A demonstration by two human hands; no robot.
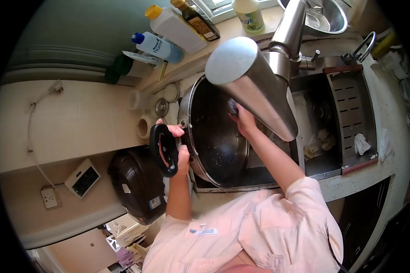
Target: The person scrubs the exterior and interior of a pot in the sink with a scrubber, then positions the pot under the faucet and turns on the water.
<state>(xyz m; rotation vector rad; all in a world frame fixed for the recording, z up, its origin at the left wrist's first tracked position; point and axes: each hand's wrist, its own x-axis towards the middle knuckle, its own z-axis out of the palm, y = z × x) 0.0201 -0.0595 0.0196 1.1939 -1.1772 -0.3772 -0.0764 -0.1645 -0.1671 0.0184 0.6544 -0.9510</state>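
A large dark wok with a metal rim stands tilted on its side in the sink, its inside facing right. My left hand is closed on the wok at its left side, by the black loop handle, which hides part of the fingers. Inside the wok, my right hand is closed round a dark scouring pad, pressed to the inner wall. Above the right hand hangs a big shiny metal tap, which covers part of the wok's upper right.
Several bottles, among them a white one with a yellow cap, line the ledge behind. A second basin holds crumpled cloths, with a slotted drainer tray to its right. A brown appliance sits left of the sink.
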